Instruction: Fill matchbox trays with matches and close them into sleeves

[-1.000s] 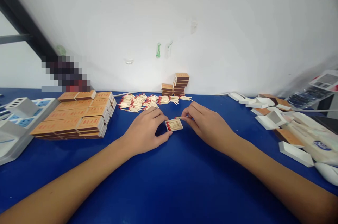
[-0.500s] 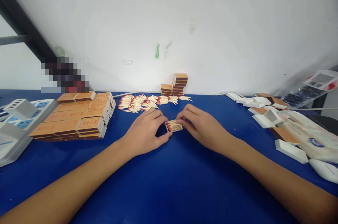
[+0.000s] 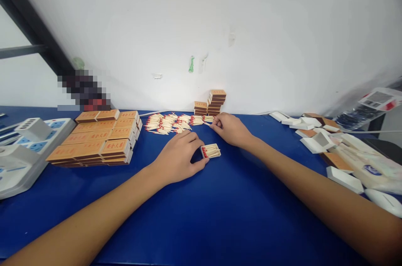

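A small white matchbox tray (image 3: 211,151) filled with red-tipped matches lies on the blue table (image 3: 201,207). My left hand (image 3: 179,157) rests beside it, thumb and fingers curled against its left end. My right hand (image 3: 229,129) is stretched farther back, fingers pinched at the right end of the loose pile of matches (image 3: 176,123). Whether a match is between those fingers cannot be made out.
Stacked orange matchboxes (image 3: 97,138) lie at the left, and a smaller stack (image 3: 211,102) stands by the wall. A white power strip (image 3: 21,149) sits at the far left. Empty white trays and orange sleeves (image 3: 326,144) are scattered at the right.
My right hand has left the tray and reached back to the pile of loose matches. My left hand has stayed at the tray.
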A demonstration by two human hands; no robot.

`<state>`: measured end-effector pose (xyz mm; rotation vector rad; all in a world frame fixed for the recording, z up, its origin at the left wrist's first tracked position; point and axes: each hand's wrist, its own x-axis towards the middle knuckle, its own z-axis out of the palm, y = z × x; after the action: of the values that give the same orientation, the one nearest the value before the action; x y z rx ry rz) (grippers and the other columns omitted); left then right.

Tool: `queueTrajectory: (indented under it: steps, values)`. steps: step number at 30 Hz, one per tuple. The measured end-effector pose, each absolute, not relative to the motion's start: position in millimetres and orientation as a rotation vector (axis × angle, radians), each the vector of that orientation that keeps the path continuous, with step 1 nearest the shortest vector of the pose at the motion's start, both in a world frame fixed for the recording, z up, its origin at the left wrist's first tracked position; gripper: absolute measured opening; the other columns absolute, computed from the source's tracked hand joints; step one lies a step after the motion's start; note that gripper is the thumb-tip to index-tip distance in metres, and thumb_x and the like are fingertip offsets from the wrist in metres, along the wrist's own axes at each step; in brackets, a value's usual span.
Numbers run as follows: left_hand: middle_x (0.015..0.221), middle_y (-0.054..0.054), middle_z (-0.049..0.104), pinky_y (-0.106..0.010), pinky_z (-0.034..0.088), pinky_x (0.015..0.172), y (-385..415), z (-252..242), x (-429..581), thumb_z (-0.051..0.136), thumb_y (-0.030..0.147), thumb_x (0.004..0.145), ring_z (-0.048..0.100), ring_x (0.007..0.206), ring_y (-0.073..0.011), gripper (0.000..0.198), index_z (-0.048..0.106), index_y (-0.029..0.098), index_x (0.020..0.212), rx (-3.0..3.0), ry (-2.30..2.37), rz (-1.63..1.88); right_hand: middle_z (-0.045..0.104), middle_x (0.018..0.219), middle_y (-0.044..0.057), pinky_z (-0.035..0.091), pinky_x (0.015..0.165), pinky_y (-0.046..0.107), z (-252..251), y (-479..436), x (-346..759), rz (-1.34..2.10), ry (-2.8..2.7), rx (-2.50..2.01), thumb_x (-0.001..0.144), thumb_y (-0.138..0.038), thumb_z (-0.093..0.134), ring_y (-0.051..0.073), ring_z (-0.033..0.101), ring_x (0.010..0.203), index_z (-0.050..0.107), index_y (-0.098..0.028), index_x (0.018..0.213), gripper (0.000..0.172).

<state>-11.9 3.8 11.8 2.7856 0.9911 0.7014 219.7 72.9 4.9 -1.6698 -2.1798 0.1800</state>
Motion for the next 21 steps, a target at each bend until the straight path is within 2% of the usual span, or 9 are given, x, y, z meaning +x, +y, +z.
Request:
queueTrajectory:
  steps: [6,12,21]
  values:
    - [0.105,-0.009,0.069,-0.047,0.054,0.098,4,12,-12,0.070,0.035,0.094,0.063,0.106,-0.0287,0.025,0.070,0.017,0.112,2.805,1.001,0.675,0.069,0.092,0.007,0.042,0.068,0.031,14,41,243,0.171,-2.244,-1.615,0.099,-0.029,0.061,0.019,0.061,0.077,0.065,-0.019,0.091,0.013]
    - [0.106,-0.009,0.069,-0.046,0.053,0.099,4,10,-12,0.069,0.037,0.096,0.063,0.105,-0.0276,0.026,0.071,0.017,0.111,2.815,0.994,0.680,0.065,0.093,0.005,0.046,0.073,0.032,17,10,259,0.336,-2.307,-1.394,0.104,-0.033,0.051,0.019,0.059,0.081,0.063,-0.021,0.096,0.019]
    - [0.104,-0.009,0.070,-0.046,0.054,0.095,3,16,-12,0.069,0.036,0.093,0.064,0.104,-0.0277,0.025,0.071,0.017,0.109,2.788,0.981,0.672,0.064,0.091,0.005,0.045,0.071,0.033,15,3,260,0.351,-2.321,-1.475,0.103,-0.033,0.053,0.019,0.059,0.079,0.063,-0.022,0.093,0.019]
